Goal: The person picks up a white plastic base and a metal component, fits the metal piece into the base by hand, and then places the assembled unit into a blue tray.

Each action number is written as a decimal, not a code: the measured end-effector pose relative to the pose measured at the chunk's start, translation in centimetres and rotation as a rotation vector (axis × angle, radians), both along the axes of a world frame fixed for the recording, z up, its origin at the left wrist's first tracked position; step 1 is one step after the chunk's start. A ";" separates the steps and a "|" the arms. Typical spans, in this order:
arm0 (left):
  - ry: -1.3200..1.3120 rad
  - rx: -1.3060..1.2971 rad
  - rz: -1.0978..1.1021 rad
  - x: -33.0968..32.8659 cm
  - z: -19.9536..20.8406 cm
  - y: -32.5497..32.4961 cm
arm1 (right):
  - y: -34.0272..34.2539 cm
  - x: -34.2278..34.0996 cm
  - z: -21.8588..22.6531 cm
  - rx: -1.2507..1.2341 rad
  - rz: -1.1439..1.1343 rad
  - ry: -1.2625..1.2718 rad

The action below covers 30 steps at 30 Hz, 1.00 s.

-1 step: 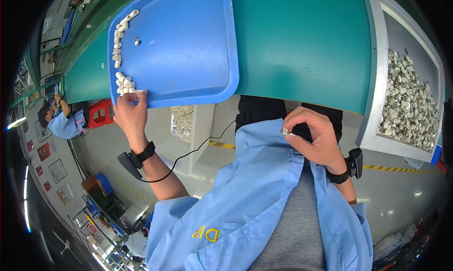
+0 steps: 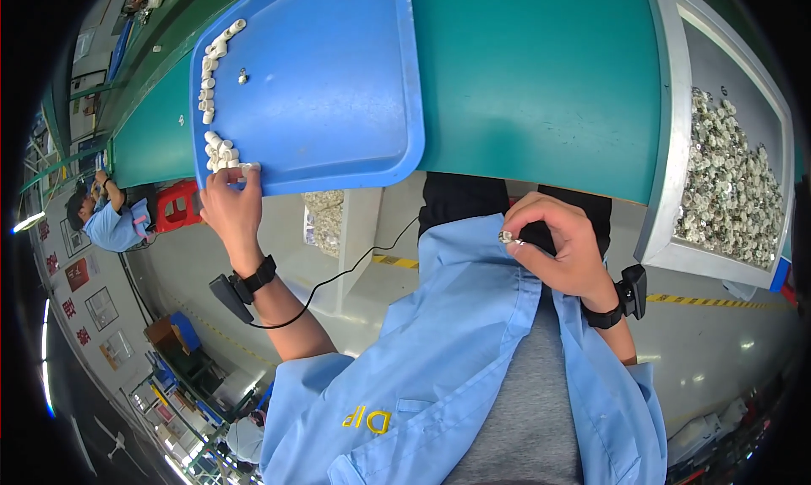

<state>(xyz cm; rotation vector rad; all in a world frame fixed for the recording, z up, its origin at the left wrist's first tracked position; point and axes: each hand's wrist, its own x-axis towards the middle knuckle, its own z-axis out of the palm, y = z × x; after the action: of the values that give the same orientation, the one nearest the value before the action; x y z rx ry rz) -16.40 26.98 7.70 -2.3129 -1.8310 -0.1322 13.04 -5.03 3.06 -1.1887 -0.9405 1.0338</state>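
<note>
My left hand (image 2: 232, 208) reaches to the near left corner of a blue tray (image 2: 338, 88). Its thumb and fingertips close on a small white cylindrical piece (image 2: 250, 168) beside a cluster of similar white pieces (image 2: 221, 151). More white pieces (image 2: 208, 88) form a line along the tray's left side. One small metallic part (image 2: 243, 77) lies apart from them on the tray floor. In front of my body, off the bench, my right hand (image 2: 557, 242) pinches a small shiny metal part (image 2: 507, 237) between thumb and forefinger; its exact kind is too small to tell.
A metal-rimmed bin (image 2: 667, 130) at the right holds a heap of small metallic and whitish parts (image 2: 731, 181). The tray rests on a green bench (image 2: 541, 88). A cable (image 2: 338, 275) runs from my left wrist device. Far left, another person (image 2: 117, 219) sits by a red stool (image 2: 177, 204).
</note>
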 end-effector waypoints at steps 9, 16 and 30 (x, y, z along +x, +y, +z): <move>-0.958 -0.192 -0.544 7.2 -1.0 -7.8 | -0.1 -0.4 0.4 0.125 -0.053 -0.010; -1.003 -0.722 -1.098 14.0 0.9 -17.4 | -2.5 0.1 1.6 0.213 -0.193 0.246; -0.925 -0.979 -1.165 18.1 0.5 -20.7 | -4.9 2.6 3.1 0.175 -0.315 -0.109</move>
<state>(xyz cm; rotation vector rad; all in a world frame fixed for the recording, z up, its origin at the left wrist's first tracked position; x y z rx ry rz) 1.69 6.23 8.24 -4.2390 -0.2515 -0.6514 15.62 -9.95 6.21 -1.2086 -0.8744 0.6292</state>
